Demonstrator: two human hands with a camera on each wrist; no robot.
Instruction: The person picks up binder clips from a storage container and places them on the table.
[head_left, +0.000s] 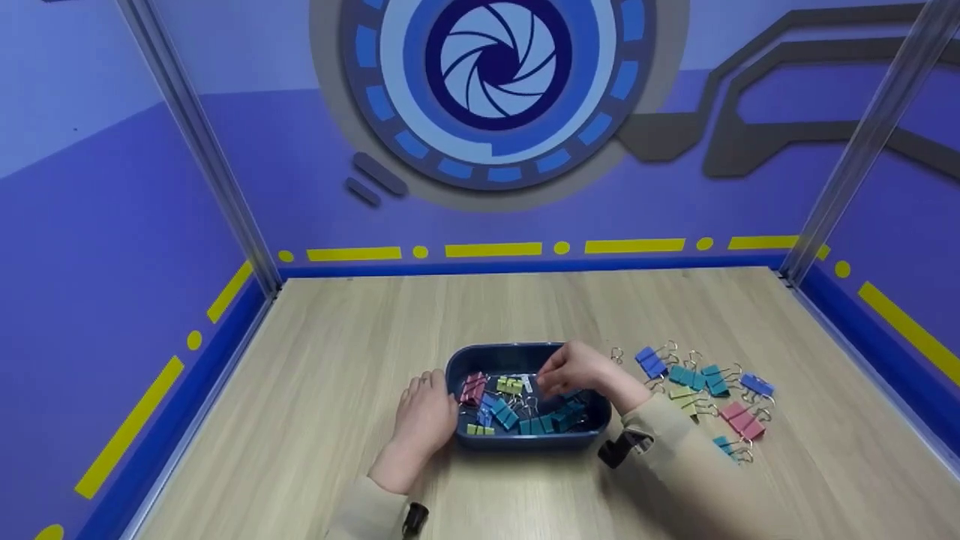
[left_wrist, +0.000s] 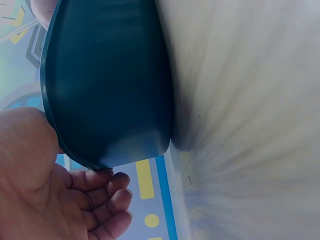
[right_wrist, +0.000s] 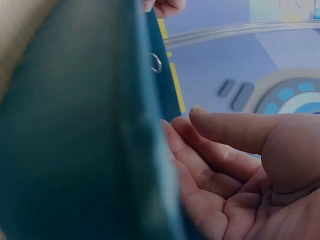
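A dark blue-green rectangular bin (head_left: pixel 525 442) stands on the table with several binder clips inside. Among them are a red clip (head_left: pixel 473 389), a yellow one (head_left: pixel 509 385) and a teal one (head_left: pixel 536 425). My left hand (head_left: pixel 427 409) rests against the bin's left end; in the left wrist view its fingers (left_wrist: pixel 112 200) are loosely bent beside the rim. Over the bin's right part, my right hand (head_left: pixel 574 369) reaches inside, thumb and fingertips close together. The right wrist view shows its thumb (right_wrist: pixel 235 131) straight and no clip between the fingers, though the bin wall partly hides the fingertips.
Right of the bin, several loose binder clips lie on the wooden table (head_left: pixel 337 337): blue (head_left: pixel 651 362), teal (head_left: pixel 715 381), yellow (head_left: pixel 684 400) and red (head_left: pixel 742 420), some by the right sleeve (head_left: pixel 690 450). Purple-blue panels (head_left: pixel 262 172) enclose the back and sides.
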